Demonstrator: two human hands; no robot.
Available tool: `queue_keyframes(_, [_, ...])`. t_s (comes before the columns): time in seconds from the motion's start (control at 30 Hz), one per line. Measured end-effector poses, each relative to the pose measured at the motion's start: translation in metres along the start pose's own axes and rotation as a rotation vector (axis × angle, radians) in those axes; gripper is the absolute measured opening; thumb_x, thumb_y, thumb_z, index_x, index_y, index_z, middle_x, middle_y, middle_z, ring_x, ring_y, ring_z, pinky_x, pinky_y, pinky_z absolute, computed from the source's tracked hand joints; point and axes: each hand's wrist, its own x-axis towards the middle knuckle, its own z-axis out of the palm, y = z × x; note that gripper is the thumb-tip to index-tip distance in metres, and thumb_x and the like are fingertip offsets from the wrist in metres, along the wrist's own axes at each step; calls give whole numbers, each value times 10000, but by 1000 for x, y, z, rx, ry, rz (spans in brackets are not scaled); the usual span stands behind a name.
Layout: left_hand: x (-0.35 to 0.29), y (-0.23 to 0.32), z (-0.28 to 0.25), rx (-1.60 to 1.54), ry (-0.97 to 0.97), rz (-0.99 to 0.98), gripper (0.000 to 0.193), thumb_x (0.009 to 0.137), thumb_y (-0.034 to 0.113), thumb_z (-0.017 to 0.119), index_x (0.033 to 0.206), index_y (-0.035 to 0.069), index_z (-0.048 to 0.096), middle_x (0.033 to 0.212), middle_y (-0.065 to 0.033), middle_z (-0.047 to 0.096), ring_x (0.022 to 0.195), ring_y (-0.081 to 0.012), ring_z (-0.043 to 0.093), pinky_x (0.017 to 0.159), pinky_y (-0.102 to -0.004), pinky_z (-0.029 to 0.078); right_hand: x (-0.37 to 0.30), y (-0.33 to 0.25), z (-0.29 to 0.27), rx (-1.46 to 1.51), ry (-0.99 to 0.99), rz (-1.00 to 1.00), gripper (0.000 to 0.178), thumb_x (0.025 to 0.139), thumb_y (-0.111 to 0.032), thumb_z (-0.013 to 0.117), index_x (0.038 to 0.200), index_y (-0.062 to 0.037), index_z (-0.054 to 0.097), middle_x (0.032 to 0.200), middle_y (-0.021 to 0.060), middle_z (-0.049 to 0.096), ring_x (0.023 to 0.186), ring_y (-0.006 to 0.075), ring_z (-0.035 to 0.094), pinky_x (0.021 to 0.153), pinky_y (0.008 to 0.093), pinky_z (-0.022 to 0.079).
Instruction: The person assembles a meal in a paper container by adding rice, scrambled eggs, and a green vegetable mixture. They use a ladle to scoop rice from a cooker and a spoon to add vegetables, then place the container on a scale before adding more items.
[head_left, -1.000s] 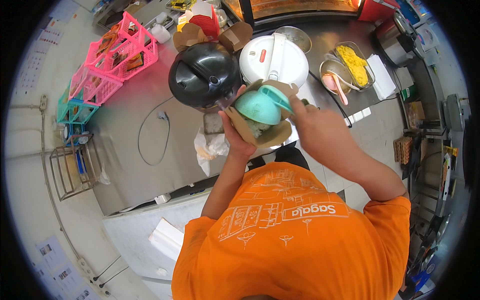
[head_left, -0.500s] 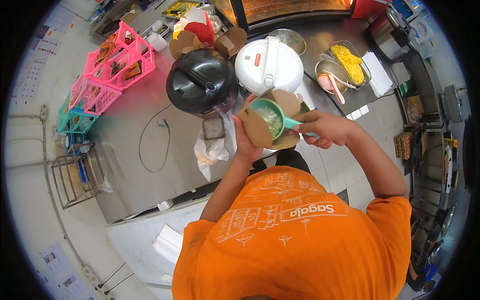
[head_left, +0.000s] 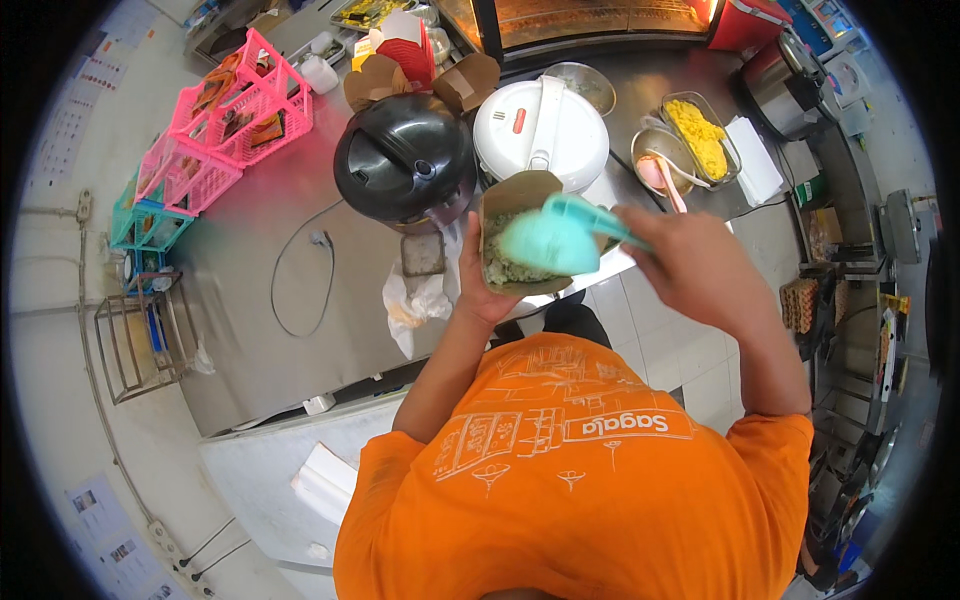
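Note:
My left hand (head_left: pixel 478 285) is wrapped round the side of a brown paper food box (head_left: pixel 532 190), its flaps standing up. White rice (head_left: pixel 508 270) with greenish bits shows inside. A mint-green plastic scoop (head_left: pixel 552 240), smeared by motion, is tipped over above the box with its rounded back up, hiding part of the rice. My right hand (head_left: pixel 695 265) grips the scoop's handle. Just beyond the box stand a black rice cooker (head_left: pixel 405 155) and a white rice cooker (head_left: pixel 540 130), both with lids closed.
Pink baskets (head_left: pixel 235 110) with packets stand at the counter's left. On the right are a tray of yellow food (head_left: pixel 697 140), a metal bowl (head_left: pixel 648 150) with a pink utensil and a steel cooker (head_left: pixel 785 85). A grey block (head_left: pixel 422 254) and crumpled tissue (head_left: pixel 415 305) lie near the left hand.
The scoop, upright with rice in it before, is now turned over above the box. My right hand has risen and moved right; the box opening has tilted toward view.

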Motion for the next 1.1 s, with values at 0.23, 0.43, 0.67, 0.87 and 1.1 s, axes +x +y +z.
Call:
queue_keyframes(0.23, [-3,7,10,190,95,29,760,1008,669,422,1513,102,440,1478,-133,536,1346,-316,540,1129,-539,431,14,-14,34,-185,-44,8,464,852,-36,623,1304,-56,520,790,160,697,718,327,712,588,434,540])
queue_keyframes(0.43, [-8,7,8,203,139,99,769,1004,685,415,1516,111,433,1493,-127,522,1378,-313,507,1144,-531,419,18,-16,7,-160,-19,63,468,865,-29,603,1322,-61,508,838,171,702,713,347,710,594,441,542])
queue_keyframes(0.67, [-4,3,17,438,266,156,717,1014,680,409,1480,138,463,1347,-51,584,1228,-219,578,1052,-426,475,29,-5,55,-49,-99,101,338,955,-134,608,1268,-18,549,804,218,698,735,386,700,612,504,527])
queue_keyframes(0.87, [5,-5,26,559,291,244,696,1015,683,409,1444,141,486,1251,-25,615,1131,-170,605,989,-372,503,36,34,67,269,-296,79,303,992,-204,575,1222,-12,618,747,173,661,629,270,666,535,419,497])
queue_keyframes(1.1, [3,-9,9,508,233,156,754,1015,685,394,1516,122,412,1359,-80,590,1255,-241,582,1065,-426,480,39,50,26,891,-797,557,362,1018,-286,573,1252,-18,638,799,86,637,635,180,592,578,345,473])
